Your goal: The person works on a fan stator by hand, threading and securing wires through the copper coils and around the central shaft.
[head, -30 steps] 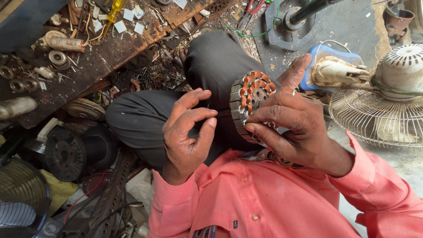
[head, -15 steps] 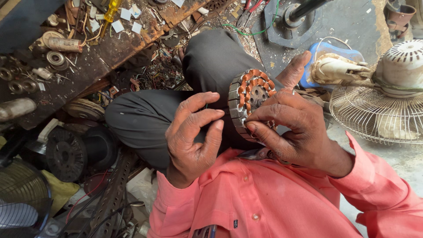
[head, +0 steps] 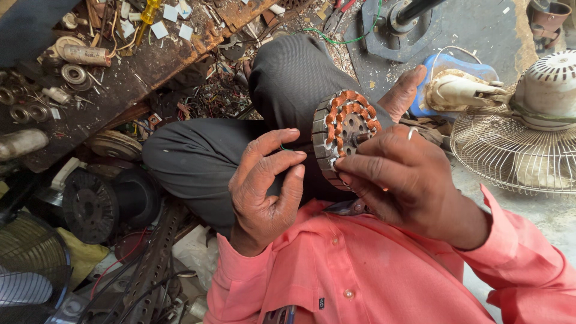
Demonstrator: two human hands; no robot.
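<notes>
A round motor stator (head: 345, 129) with copper-orange windings and a grey laminated rim is held upright above my dark-trousered knee (head: 288, 78). My right hand (head: 408, 177) grips it from the right and below, fingertips on its lower rim, thumb up behind it. My left hand (head: 267, 186) is curled just left of the stator, with its fingertips pinched together close to the rim. A short thin green wire (head: 282, 147) shows between those fingers. The stator's back side is hidden.
A rusty bench (head: 150, 66) at upper left carries bearings, paper scraps and small parts. A table fan with a wire guard (head: 516, 150) lies at right, beside a blue-and-cream housing (head: 456, 84). A black stator (head: 90, 207) and another fan guard (head: 30, 270) sit lower left.
My left hand's fingers have moved right, closer to the stator's rim, and closed into a pinch. The stator has tilted slightly in my right hand.
</notes>
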